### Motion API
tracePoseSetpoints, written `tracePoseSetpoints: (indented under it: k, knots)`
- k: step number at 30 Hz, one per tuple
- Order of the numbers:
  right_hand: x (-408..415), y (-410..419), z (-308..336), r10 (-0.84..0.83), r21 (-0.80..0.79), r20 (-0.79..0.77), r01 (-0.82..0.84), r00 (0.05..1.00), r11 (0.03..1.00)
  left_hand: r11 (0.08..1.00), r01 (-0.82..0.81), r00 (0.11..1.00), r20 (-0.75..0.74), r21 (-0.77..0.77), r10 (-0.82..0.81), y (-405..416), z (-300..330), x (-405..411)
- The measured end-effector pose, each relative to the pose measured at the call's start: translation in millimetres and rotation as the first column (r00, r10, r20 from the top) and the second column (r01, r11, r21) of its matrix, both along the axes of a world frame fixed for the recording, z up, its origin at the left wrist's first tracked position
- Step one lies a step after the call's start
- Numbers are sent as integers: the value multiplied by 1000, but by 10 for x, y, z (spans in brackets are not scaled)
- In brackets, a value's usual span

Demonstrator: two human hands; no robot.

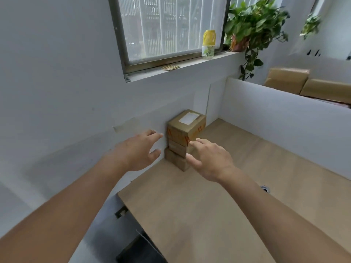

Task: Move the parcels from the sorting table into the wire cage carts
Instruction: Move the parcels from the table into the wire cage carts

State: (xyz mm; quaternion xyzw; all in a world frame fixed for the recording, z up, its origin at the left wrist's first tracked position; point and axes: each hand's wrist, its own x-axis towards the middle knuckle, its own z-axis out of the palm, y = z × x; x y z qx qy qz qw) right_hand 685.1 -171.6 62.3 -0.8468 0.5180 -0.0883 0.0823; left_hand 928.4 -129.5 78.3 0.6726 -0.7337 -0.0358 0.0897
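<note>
— What fills the scene?
— A pale wooden counter (218,205) set against a grey wall, under a window (171,27), with a white partition (275,114) at its far side.

— Where are the parcels?
— Three cardboard parcels (185,130) stand stacked in the counter's far corner, against the wall; the top one bears a white label (188,118).

— And the hands?
— The left hand (139,150) and right hand (210,160) reach either side of the stack, fingers spread, holding nothing.

Left hand (139,150) outstretched; right hand (209,160) likewise, fingers spread.
</note>
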Motion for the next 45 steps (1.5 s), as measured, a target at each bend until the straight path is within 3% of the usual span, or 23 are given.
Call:
tracePoseSetpoints:
  k: [11,28,32,38,45]
  knots:
    - [-149,-839,-255,-127,72,13,126,992,989,995,65,998,-10,71,-64,-1117,-277,-116]
    - [1029,-2429,-873,-339,221,8,329,941,918,955,162,985,-101,249,-141,-3091,-1164,630]
    - [1214,-2717,-1012,-403,267,28,381,915,885,947,154,984,-132,282,-121,-3346,-1365,708]
    - [1326,-2979,-1148,-525,326,79,476,847,817,974,122,920,-390,188,-40,-3430,-1510,733]
    - [1388,-3257,-1290,-716,380,-19,668,697,640,896,280,877,-471,344,-94,-3525,-1723,852]
